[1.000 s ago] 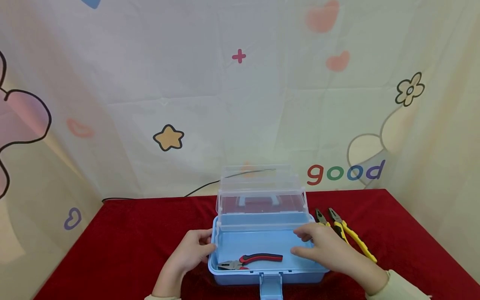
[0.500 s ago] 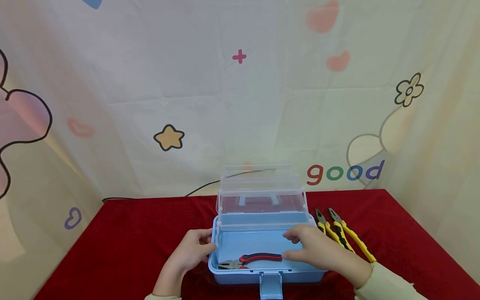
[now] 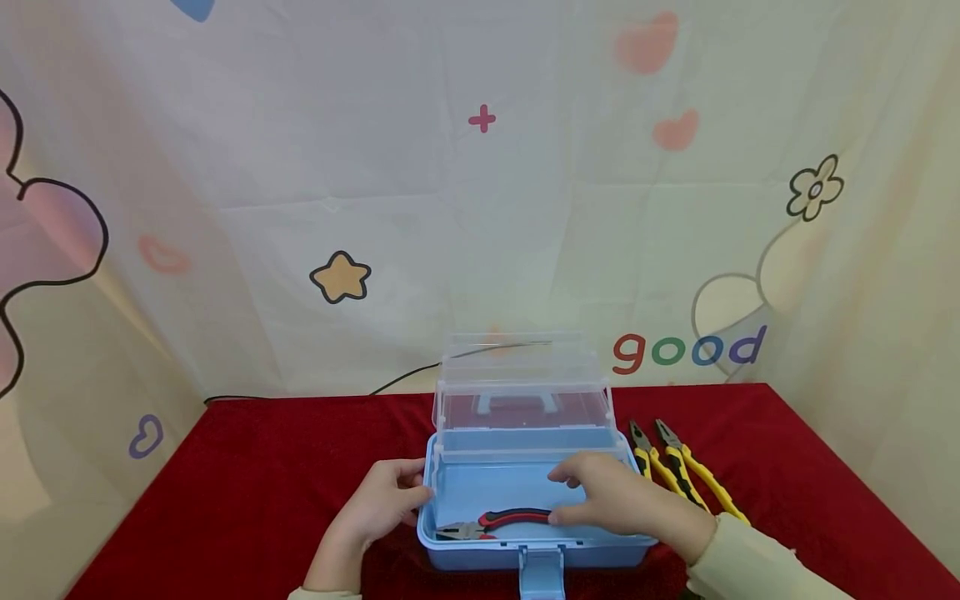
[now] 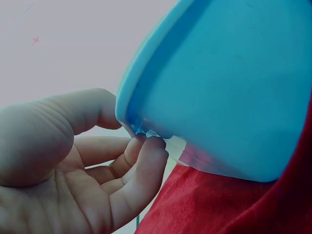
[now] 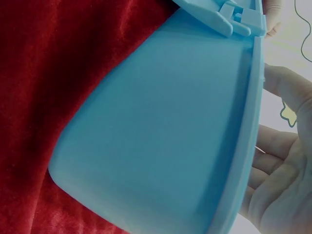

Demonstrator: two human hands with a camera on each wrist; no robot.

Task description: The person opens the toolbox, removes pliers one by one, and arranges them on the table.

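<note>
A light-blue toolbox point(image 3: 472, 557) stands on the red cloth with its clear lid point(image 3: 525, 367) raised at the back. Inside, along the front wall, lie combination pliers point(image 3: 513, 517) with red-and-black handles. My left hand point(image 3: 384, 505) holds the box by its left rim; in the left wrist view the thumb point(image 4: 100, 109) is at the rim and the curled fingertips come up against it. My right hand point(image 3: 618, 498) reaches over the right part of the box, thumb and fingers apart, the thumb tip right at the end of a pliers handle. Nothing shows between its fingers.
Two yellow-handled pliers point(image 3: 678, 462) lie on the cloth right of the box, partly hidden by my right forearm. The box's front latch point(image 3: 542, 575) hangs down. A printed curtain point(image 3: 375, 167) rises behind the table, with a black cable point(image 3: 405, 377) before it.
My right hand has moved left across the box, towards the red-and-black pliers, baring more of the yellow-handled pliers. My left hand stays on the rim.
</note>
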